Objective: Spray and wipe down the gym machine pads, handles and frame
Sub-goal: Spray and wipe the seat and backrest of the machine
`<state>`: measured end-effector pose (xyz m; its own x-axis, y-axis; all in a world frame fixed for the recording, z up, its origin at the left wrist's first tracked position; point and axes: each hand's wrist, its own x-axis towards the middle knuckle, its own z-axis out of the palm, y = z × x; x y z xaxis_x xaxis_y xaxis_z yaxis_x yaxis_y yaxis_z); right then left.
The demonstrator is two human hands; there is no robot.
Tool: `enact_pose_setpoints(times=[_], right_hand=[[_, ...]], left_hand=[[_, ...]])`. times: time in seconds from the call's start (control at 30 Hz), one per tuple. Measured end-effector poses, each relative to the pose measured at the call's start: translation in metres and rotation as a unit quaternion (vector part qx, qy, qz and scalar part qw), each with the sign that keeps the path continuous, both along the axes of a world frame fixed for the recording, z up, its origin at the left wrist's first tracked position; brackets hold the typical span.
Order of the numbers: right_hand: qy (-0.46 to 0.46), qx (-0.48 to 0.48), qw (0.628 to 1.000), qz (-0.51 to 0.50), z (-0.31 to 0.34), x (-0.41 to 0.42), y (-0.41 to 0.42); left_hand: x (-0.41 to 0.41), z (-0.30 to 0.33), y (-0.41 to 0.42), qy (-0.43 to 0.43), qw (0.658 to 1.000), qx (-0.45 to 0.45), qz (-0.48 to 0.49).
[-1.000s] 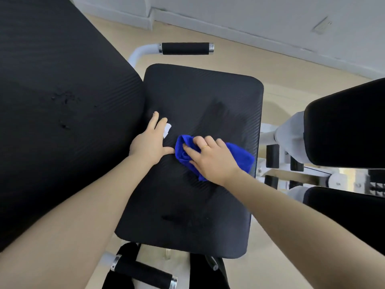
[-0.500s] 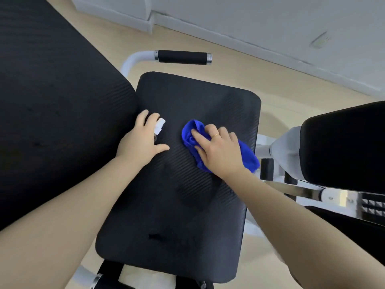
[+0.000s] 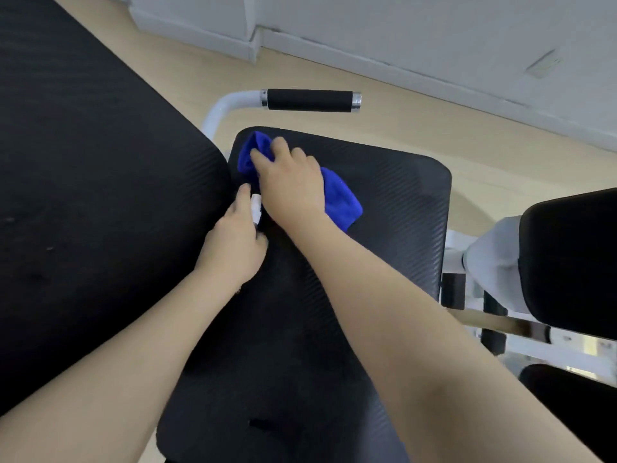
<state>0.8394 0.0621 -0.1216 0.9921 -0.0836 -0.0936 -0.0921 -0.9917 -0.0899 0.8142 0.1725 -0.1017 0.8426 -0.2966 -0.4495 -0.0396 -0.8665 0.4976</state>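
My forearms enter from the near edge and converge over the black seat pad (image 3: 334,329), which has a ribbed texture and a dark mark near its closest edge. My left hand (image 3: 233,248) rests on the left side of the seat pad, just beside the large black back pad (image 3: 83,195). Its grip is closed around a small white item (image 3: 256,208), of which only the upper end shows between finger and thumb; I cannot tell what the item is. My right hand (image 3: 290,185) lies just beyond the left, fingers curled over a bunched blue cloth (image 3: 340,198) and pressing it onto the far left corner of the seat pad. The cloth protrudes on both sides of the hand. At right stand two further black pads (image 3: 574,262) on white frame tubing (image 3: 494,259). Beyond the seat pad a black handle (image 3: 309,100) with chrome end rings extends from a white tube. Farthest are the beige floor (image 3: 434,135) and white wall (image 3: 400,28).
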Motion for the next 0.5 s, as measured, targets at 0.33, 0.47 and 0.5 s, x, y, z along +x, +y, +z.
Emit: enact_pose_setpoints(times=[0.33,0.47,0.5], right_hand=[[-0.026,-0.057,0.984,-0.17,0.01,-0.024,-0.071],[-0.025,-0.037,0.998,-0.045,-0.004,-0.016,-0.022],[-0.036,-0.032,0.999,0.004,-0.003,-0.016,-0.022]], left_hand=[[-0.028,0.003,0.005,-0.065,0.987,-0.112,0.099],[-0.028,0.001,0.006,-0.085,0.989,-0.096,0.074],[-0.028,0.001,0.006,-0.091,0.989,-0.093,0.068]])
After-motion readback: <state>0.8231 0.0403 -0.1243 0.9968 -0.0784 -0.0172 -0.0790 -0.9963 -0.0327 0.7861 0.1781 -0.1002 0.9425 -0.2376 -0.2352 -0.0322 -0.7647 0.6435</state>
